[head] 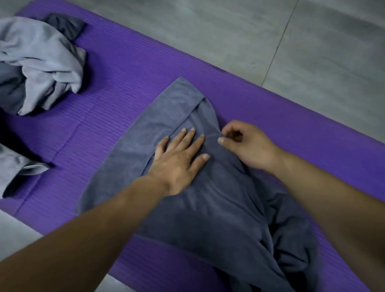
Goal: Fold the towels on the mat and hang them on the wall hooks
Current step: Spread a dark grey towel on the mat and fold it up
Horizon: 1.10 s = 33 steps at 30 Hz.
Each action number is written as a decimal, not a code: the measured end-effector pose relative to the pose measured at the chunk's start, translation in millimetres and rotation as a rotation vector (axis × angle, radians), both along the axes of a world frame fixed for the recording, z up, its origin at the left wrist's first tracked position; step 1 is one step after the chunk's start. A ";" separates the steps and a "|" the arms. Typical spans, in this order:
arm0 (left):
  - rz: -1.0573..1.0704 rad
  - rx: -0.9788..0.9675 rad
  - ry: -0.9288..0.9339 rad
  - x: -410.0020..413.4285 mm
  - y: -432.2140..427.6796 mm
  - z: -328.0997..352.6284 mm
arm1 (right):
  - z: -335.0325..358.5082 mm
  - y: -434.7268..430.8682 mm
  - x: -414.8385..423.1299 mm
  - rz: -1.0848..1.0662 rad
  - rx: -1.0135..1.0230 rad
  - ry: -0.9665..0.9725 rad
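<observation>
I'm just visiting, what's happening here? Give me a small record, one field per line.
Surface: purple mat on a grey tiled floor
Towel in work: dark grey towel, partly folded, near end rumpled
Left hand: flat on that towel, pressing it
Right hand: fingers curled at the towel's right edge, seemingly pinching it
Waiting: heap of light and dark grey towels at far left; light grey towel nearer
Hooks: not in view

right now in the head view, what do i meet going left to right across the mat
crumpled light grey towels → left hand → right hand → bare purple mat. The dark grey towel lies under both hands, so it has no clear place.
</observation>
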State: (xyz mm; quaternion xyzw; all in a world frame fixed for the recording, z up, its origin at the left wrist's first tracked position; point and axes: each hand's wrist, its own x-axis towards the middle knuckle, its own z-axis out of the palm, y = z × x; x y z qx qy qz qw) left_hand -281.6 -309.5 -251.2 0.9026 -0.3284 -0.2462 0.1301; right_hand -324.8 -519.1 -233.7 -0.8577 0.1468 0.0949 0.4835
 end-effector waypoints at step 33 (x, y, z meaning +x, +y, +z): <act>0.018 0.131 -0.125 -5.3 -7.9 -17.5 | 40.1 -76.2 -49.3 -0.010 0.329 0.514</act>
